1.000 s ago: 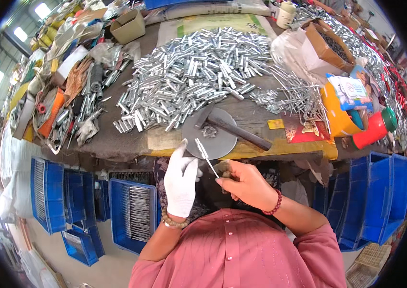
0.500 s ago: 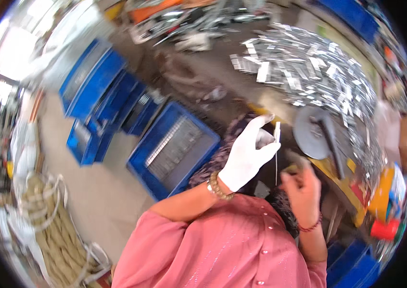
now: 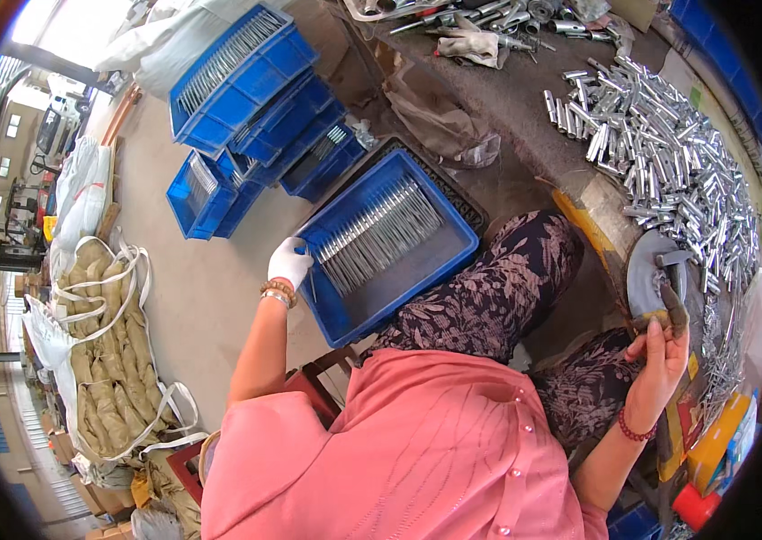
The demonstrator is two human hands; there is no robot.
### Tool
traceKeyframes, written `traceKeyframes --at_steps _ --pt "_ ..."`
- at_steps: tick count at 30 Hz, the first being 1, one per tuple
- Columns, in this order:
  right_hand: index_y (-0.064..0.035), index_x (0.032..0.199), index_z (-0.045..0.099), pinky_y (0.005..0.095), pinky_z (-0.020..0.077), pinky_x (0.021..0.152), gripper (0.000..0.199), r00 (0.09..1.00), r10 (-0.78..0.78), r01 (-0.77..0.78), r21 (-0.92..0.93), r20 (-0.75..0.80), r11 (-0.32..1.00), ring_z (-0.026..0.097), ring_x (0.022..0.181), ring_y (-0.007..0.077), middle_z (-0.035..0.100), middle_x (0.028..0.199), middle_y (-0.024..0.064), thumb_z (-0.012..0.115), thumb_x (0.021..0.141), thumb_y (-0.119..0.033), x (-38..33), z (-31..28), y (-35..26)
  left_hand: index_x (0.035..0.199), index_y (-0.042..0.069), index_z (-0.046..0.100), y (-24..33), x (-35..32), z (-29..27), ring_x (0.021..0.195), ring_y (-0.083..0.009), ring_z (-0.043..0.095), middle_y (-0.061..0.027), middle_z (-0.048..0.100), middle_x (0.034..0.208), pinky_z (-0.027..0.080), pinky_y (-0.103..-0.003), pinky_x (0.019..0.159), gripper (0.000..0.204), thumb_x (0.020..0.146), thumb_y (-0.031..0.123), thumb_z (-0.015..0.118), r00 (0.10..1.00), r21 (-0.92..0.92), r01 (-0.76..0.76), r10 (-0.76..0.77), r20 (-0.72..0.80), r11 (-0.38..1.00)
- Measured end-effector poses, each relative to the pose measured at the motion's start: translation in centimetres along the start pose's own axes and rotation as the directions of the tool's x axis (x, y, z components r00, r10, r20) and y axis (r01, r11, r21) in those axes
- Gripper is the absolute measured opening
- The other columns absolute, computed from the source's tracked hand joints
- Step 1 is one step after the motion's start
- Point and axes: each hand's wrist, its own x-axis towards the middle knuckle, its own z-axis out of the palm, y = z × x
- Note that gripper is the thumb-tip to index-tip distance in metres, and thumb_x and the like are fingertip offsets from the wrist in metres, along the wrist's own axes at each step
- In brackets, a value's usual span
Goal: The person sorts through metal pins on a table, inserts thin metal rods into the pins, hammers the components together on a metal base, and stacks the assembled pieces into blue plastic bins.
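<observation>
My left hand (image 3: 290,263), in a white glove, is closed at the left rim of a blue plastic tray (image 3: 342,335). It pinches a thin metal rod (image 3: 313,286), which hangs down inside the tray wall. Beside it in the tray lies a neat row of metal rods (image 3: 381,236) with thicker, shiny sleeve-like ends. Out to the right, my right hand (image 3: 657,360) is loosely bent with its fingers apart, and dark and yellow coverings show on the fingertips. Those fingers are just in front of a grey round disc (image 3: 646,279) on the bench edge; I see nothing held in them.
A heap of short shiny metal tubes (image 3: 660,148) covers the bench at right, with thin rods (image 3: 714,360) below it. Stacked blue bins (image 3: 246,85) stand at far left. Metal parts and a glove (image 3: 475,45) lie at the back. Filled sacks (image 3: 107,351) are on the left floor.
My left hand has moved left from before my lap to the tray, carrying the thin metal piece. My right hand has shifted right, toward the disc. The view has swung too.
</observation>
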Motion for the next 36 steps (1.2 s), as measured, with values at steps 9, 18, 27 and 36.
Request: traceKeyframes --at_steps 9,18,27,36 --pt "-0.0006 0.148 0.052 0.0218 0.0478 0.057 0.045 0.998 -0.063 0.063 0.018 -0.018 0.998 0.057 0.065 0.0063 0.065 0.099 0.0039 0.059 0.103 -0.004 -0.4 -0.3 0.9 0.116 0.007 0.075 1.1 3.3 2.3 0.115 -0.0367 0.070 -0.0226 0.073 0.120 0.056 -0.043 0.097 0.032 0.087 0.020 0.071 0.997 0.538 0.016 -0.051 0.052 0.843" --pt "0.0007 0.148 0.051 0.0220 0.0499 0.060 0.045 0.996 -0.092 0.092 0.015 0.017 0.996 0.059 0.067 0.0072 0.066 0.101 0.0062 0.058 0.103 -0.002 -1.0 -0.9 1.4 0.098 0.010 0.080 3.1 1.7 3.5 0.100 -0.0329 0.076 -0.0165 0.077 0.105 0.062 -0.042 0.083 0.018 0.092 0.016 0.065 0.988 0.843 -0.156 0.062 0.145 0.515" --pt "0.0001 0.141 0.058 0.0212 0.0496 0.061 0.038 0.994 -0.105 0.106 -0.044 0.037 0.993 0.059 0.068 0.0064 0.065 0.098 0.0038 0.060 0.104 -0.006 -0.5 -0.4 0.7 0.092 0.014 0.076 4.0 2.2 0.9 0.099 -0.0350 0.073 -0.0142 0.076 0.101 0.059 -0.047 0.084 0.012 0.093 0.023 0.067 0.960 0.722 -0.220 0.276 0.041 0.657" --pt "0.0004 0.137 0.062 0.0218 0.0529 0.066 0.036 0.988 0.040 -0.058 0.119 0.147 0.991 0.064 0.073 0.0073 0.071 0.098 0.0049 0.061 0.101 -0.001 -0.8 1.5 -1.4 0.100 0.003 0.074 18.5 -4.4 -2.5 0.083 -0.0304 0.070 -0.0149 0.074 0.093 0.055 -0.037 0.078 0.021 0.098 0.023 0.069 0.707 0.015 -0.669 0.643 -0.294 0.743"
